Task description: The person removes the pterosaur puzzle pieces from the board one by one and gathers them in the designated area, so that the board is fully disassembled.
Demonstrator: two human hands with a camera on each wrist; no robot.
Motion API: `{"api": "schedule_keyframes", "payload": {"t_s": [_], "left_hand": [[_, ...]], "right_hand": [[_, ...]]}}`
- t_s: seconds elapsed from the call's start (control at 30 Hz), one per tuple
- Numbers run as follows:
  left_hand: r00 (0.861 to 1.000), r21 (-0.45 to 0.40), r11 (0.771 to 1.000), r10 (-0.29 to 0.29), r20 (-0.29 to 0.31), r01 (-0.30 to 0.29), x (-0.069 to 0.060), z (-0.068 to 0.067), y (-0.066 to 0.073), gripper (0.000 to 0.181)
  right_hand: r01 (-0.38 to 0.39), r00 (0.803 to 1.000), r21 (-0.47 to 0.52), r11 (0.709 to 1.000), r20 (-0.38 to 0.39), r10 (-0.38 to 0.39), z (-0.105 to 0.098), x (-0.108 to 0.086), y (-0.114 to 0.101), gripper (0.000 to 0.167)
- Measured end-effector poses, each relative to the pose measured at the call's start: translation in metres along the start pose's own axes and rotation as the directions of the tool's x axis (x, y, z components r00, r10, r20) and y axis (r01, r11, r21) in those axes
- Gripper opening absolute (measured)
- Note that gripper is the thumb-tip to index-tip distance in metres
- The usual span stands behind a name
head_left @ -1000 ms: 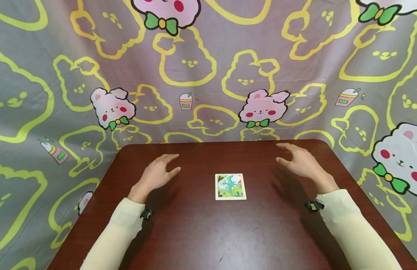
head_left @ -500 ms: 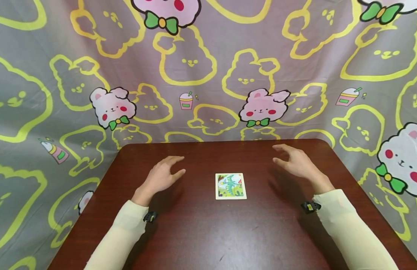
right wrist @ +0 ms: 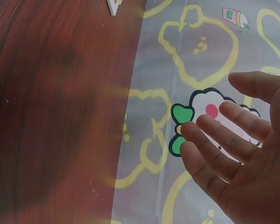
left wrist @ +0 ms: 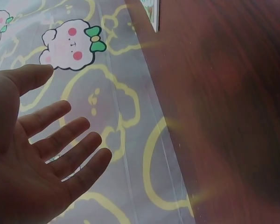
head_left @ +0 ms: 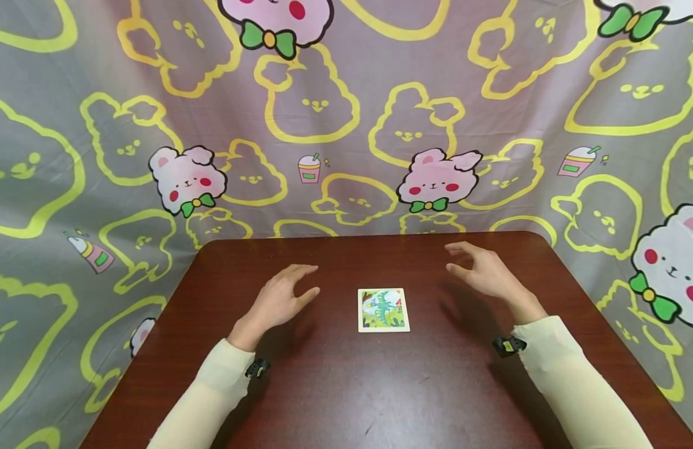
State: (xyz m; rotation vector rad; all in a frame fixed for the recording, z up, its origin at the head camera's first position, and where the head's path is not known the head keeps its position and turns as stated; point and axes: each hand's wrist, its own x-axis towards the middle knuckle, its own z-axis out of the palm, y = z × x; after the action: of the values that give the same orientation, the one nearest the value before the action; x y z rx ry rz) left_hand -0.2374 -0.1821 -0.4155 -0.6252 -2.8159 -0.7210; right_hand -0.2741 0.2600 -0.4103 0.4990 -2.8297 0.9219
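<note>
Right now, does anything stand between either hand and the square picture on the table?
Nothing visible does: the head view shows only bare tabletop between the square picture and both the left hand and the right hand.

Two hands (head_left: 276,299) (head_left: 485,268), two sleeves (head_left: 211,390) (head_left: 576,380), two wrist devices (head_left: 257,368) (head_left: 510,346) (one apiece), one picture card (head_left: 383,310), one table (head_left: 346,399).

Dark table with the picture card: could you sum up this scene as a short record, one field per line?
Surface: dark red-brown table
Item: one squarish picture card, lying flat, pale border
Printed image: winged blue-green creature
Left hand: left of the picture card, apart from it, holding nothing
Right hand: right of the picture card, apart from it, holding nothing
Backdrop: patterned cloth, yellow outlines
</note>
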Motion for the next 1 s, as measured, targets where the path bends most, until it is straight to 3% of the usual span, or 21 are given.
{"api": "schedule_keyframes", "payload": {"t_s": [0.73, 1.0], "left_hand": [[0.998, -0.035, 0.997, 0.066, -0.013, -0.067, -0.004, 0.03, 0.019, 0.043], [0.995, -0.044, 0.994, 0.1, 0.016, -0.099, -0.008, 0.041, 0.025, 0.043]], "right_hand": [[0.001, 1.0, 0.06, 0.998, 0.004, -0.001, 0.023, 0.006, -0.01, 0.037], [-0.014, 1.0, 0.098, 0.995, 0.025, 0.012, 0.032, 0.007, -0.013, 0.036]]}}
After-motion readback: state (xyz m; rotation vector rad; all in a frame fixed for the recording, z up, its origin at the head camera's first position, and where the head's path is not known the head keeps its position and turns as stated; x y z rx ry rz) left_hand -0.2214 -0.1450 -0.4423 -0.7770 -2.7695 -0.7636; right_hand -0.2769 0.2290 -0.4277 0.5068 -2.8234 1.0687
